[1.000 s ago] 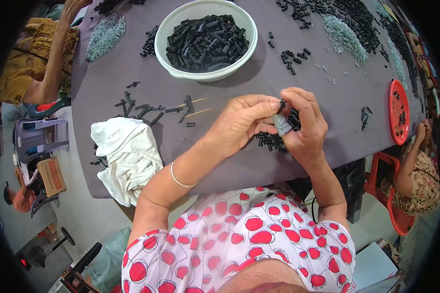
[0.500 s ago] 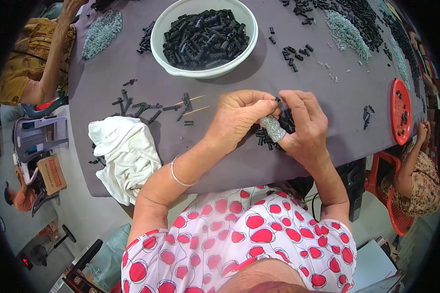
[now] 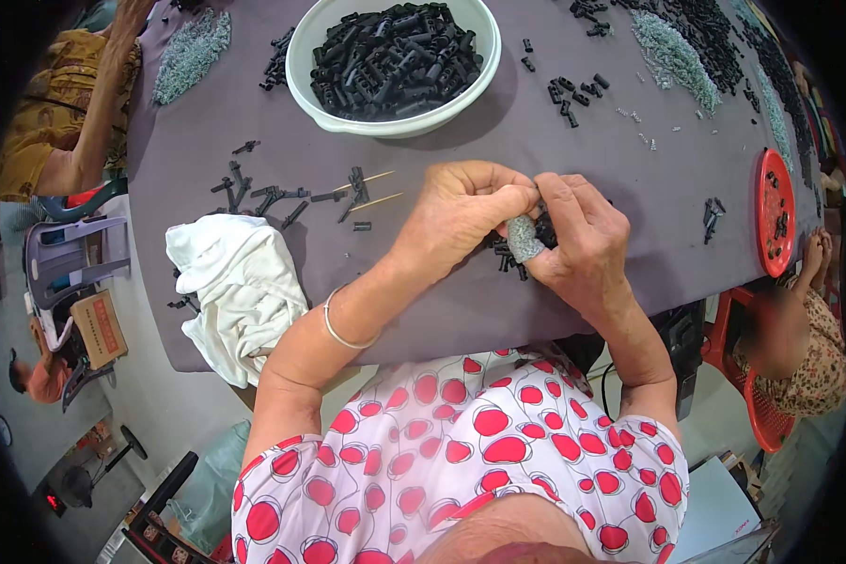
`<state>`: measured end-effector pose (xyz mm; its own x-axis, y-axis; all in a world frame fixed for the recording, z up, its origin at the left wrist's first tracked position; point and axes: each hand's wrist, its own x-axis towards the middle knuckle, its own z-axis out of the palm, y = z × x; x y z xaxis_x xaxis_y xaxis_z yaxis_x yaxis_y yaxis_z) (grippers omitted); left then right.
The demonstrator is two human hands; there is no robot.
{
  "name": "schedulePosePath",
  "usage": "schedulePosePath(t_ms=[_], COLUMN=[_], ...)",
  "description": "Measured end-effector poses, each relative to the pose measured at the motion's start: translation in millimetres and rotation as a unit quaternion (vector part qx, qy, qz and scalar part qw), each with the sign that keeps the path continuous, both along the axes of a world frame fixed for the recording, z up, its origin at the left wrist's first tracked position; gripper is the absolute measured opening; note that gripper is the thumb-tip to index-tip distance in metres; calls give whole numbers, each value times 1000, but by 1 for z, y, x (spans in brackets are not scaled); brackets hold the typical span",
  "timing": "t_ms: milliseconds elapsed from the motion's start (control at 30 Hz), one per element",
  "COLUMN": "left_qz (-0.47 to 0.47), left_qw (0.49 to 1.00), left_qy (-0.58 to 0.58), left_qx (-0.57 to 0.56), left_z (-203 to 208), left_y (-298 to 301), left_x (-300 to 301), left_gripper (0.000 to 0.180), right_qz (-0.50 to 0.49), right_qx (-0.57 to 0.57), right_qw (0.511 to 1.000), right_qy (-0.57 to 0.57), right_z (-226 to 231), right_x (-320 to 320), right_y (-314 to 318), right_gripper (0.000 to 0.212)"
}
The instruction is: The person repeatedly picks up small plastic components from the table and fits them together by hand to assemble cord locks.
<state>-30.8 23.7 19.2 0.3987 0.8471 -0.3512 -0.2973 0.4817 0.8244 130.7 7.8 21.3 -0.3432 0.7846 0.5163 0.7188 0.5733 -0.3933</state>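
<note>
My left hand (image 3: 465, 211) and my right hand (image 3: 583, 230) meet fingertip to fingertip above the table. Thumb and index finger are pinched together on each; whatever lies between them is too small and covered to make out. Under and between the hands sits a small heap of grey bits (image 3: 524, 239). Beside it is a pile of short black tubular parts (image 3: 508, 259), partly covered by my right hand. To the left, longer black pieces (image 3: 271, 197) lie loose near two thin wooden sticks (image 3: 376, 201).
A white bowl (image 3: 303, 92) full of black parts stands ahead. A white cloth (image 3: 240, 287) lies at the left edge. Grey heaps (image 3: 675, 58) and black parts (image 3: 566, 94) spread far right, with a red tray (image 3: 766, 214) nearer. Co-workers sit left (image 3: 70, 113) and right (image 3: 804, 367).
My right thumb and index finger have closed in against my left fingertips, hiding the small black piece seen there before. The person at the right has leaned further into view.
</note>
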Motion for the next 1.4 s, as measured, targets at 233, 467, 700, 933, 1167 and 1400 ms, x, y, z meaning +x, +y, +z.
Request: schedulePosePath(t_ms=[233,467,700,933,1167,1400], left_qz=[89,127,144,160,150,139], left_qw=[988,980,967,956,952,955], left_qy=[67,53,102,91,105,104], left_qx=[110,142,182,230,246,242], left_z=[0,-13,-15,-35,-39,-40], left_y=[-4,-1,-7,-10,-3,-4], left_x=[4,7,11,12,15,13], left_gripper=[15,12,10,8,8,10], right_qz=[-6,-27,-22,22,65,138], right_qx=[24,32,17,13,-116,44], right_qw=[999,999,998,991,977,962], right_qy=[30,35,52,135,168,230], right_z=[-5,-13,-4,46,53,73], right_x=[8,14,18,-20,-57,-20], right_y=[8,15,14,42,92,29], right_gripper=[40,37,31,38,51,37])
